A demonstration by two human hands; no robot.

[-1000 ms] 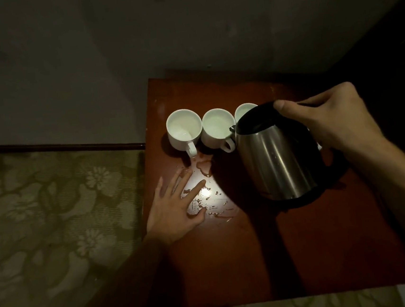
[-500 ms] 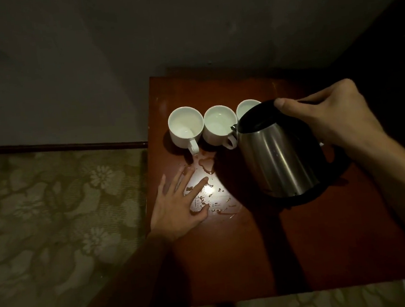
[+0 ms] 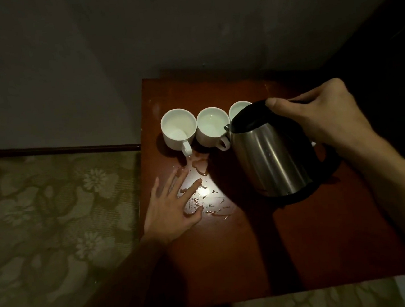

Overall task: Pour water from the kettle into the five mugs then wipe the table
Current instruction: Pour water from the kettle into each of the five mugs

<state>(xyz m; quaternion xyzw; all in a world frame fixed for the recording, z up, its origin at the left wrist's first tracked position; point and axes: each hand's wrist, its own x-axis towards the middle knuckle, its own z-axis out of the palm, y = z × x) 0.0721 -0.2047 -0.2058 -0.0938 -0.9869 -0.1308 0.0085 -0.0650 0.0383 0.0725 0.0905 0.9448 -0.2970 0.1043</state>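
Note:
My right hand [image 3: 321, 117] grips the handle of a steel kettle [image 3: 268, 157] with a black lid, held tilted above the table with its spout toward the mugs. Three white mugs show in a row at the back: the left mug [image 3: 178, 128], the middle mug [image 3: 212, 127], and a third mug [image 3: 239, 107] mostly hidden behind the kettle. Any further mugs are hidden by the kettle and my hand. My left hand [image 3: 172, 208] lies flat with spread fingers on the red-brown table [image 3: 255, 247], touching spilled water [image 3: 202, 190].
The small table stands against a grey wall [image 3: 184, 31]. A patterned carpet [image 3: 54, 217] lies to the left, below the table's left edge. The right side of the scene is dark.
The kettle and my right hand have shifted slightly with the view. My left hand stays flat on the wet patch.

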